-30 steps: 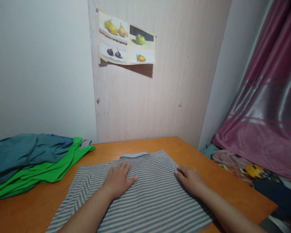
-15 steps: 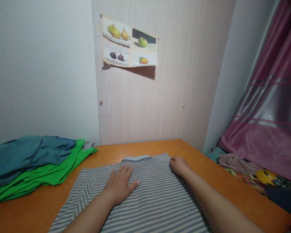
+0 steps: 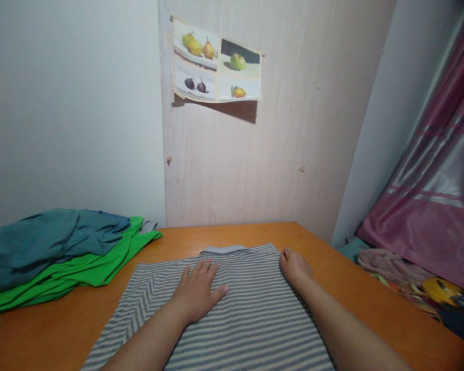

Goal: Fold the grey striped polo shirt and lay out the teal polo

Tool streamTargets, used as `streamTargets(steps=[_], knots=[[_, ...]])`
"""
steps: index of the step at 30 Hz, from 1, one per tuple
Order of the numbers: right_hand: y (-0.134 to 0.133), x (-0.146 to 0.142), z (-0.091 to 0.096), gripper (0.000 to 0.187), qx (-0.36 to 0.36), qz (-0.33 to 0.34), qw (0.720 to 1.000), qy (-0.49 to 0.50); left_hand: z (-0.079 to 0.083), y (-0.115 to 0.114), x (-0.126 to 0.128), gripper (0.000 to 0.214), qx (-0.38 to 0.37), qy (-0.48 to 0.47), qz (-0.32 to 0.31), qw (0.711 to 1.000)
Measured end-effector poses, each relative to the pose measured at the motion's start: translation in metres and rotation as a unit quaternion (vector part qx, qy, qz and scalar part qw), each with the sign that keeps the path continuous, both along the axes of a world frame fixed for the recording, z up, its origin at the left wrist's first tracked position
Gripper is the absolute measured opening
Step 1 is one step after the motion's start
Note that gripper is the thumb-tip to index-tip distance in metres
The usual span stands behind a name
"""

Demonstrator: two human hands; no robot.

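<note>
A grey-and-white striped shirt (image 3: 255,309) lies spread on the orange-brown table, its plain light grey collar (image 3: 224,250) at the far edge. My left hand (image 3: 199,291) rests flat on the shirt below the collar, palm down with the fingers apart. At the shirt's far right edge, my right hand (image 3: 295,265) is closed, its fingertips pinched on the fabric. The near end of the shirt runs out of view at the bottom.
To the left, a blue-grey garment (image 3: 54,242) and a bright green garment (image 3: 85,270) are heaped on the table (image 3: 355,299). Beyond the table's right edge lie a mauve cloth (image 3: 390,265) and other items under a pink curtain (image 3: 429,221). A fruit picture (image 3: 216,64) hangs on the wall.
The view has swung slightly left, so the whole scene sits further right. My left hand stays flat on the shirt, and my right hand stays closed at its right edge.
</note>
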State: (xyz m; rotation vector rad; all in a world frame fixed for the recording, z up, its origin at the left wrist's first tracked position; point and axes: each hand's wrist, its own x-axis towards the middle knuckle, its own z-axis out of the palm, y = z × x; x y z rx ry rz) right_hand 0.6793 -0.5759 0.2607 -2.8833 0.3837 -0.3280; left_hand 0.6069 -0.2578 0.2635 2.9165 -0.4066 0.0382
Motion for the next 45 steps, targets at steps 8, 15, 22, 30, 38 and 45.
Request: streamTargets(steps=[8,15,22,30,38,45], knots=[[0.007,-0.006,0.006,0.038,0.003,0.044,0.998,-0.036,0.004,-0.001,-0.002,0.087,-0.002,0.008,0.001,1.000],[0.030,-0.012,-0.002,0.044,-0.003,0.228,0.973,-0.016,0.003,-0.001,-0.003,0.087,-0.005,0.008,0.003,1.000],[0.028,-0.011,-0.009,0.058,-0.019,0.267,0.963,0.033,0.003,-0.002,-0.003,0.087,-0.010,0.014,0.001,1.000],[0.060,-0.020,0.010,0.062,-0.008,0.293,0.956,0.028,0.002,-0.002,-0.003,0.088,-0.013,0.003,-0.001,1.000],[0.070,-0.011,-0.004,0.067,-0.003,0.297,0.952,0.072,0.003,-0.002,-0.004,0.086,-0.015,0.011,0.001,1.000],[0.070,-0.014,-0.002,0.072,-0.008,0.290,0.953,0.082,0.008,-0.003,-0.005,0.086,-0.009,0.013,0.004,1.000]])
